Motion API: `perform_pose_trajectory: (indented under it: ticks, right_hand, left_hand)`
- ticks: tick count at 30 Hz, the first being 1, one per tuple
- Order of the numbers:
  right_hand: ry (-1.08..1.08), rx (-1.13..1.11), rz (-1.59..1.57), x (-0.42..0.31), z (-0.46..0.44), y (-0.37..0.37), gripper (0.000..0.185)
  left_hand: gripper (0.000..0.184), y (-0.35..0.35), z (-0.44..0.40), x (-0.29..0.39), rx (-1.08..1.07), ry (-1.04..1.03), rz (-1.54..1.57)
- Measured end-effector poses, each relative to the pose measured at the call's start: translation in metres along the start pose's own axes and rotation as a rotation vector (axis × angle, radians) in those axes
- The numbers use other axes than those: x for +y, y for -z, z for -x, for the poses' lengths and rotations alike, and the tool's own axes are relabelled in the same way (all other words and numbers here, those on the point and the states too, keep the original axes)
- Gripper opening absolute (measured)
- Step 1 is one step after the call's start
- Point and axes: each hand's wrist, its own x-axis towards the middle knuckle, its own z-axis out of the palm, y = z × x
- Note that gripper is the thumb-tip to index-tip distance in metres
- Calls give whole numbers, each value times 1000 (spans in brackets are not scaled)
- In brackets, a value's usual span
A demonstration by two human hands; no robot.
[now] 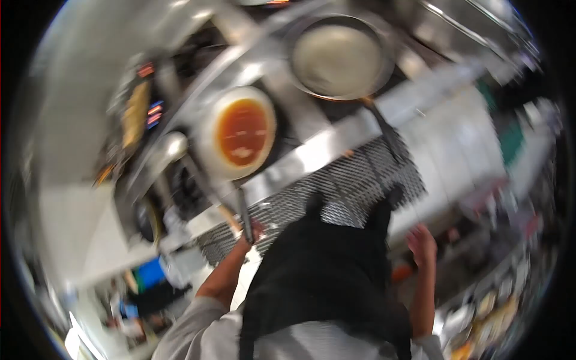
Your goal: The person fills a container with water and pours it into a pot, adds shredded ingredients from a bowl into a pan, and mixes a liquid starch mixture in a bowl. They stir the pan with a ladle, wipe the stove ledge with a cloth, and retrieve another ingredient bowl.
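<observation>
My left hand is closed at the end of a dark handle belonging to a pan on the stove. Orange-red sauce fills the middle of that pan. A ladle lies along the pan's left side, its wooden handle end reaching close to the same hand; blur hides whether the fingers touch it. Off to the right, away from the stove, my right hand hangs beside my dark apron. Its fingers look loosely apart, though smeared, and nothing shows in them.
A second pan with pale liquid sits further along the metal stove, its handle jutting toward me. Underfoot is a perforated dark mat on white tiles. Blurred shelving with containers stands at lower right.
</observation>
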Motion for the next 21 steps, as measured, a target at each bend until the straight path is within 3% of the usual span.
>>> perform_pose_trajectory:
  ticks: [2,3,4,5,6,7,10,15,21]
  right_hand:
    - [84,-37,148,34,64,-50,42]
    - [91,-32,236,51,92,-69,45]
    - [173,-157,233,59,125,-92,50]
    - [193,-152,484,57,158,-126,51]
    - [151,-65,708,42,207,-156,47]
    - [348,10,769,70,223,-164,44]
    - [378,43,866,97,272,-182,43]
    - [418,204,674,155,322,-173,42]
    - [392,386,353,255,364,-123,46]
  left_hand:
    - [45,-13,-52,40,-28,326,369]
    - [50,-38,-63,101,141,480,303]
    - [53,-38,-72,86,74,334,492]
    - [51,-38,-89,93,63,460,430]
    - [51,-20,-118,40,-71,243,325]
    - [55,-38,-112,76,162,431,599]
    - [63,-34,-128,81,92,430,573]
    - [58,-24,-157,71,-14,462,658]
    - [60,-27,-148,93,16,494,631]
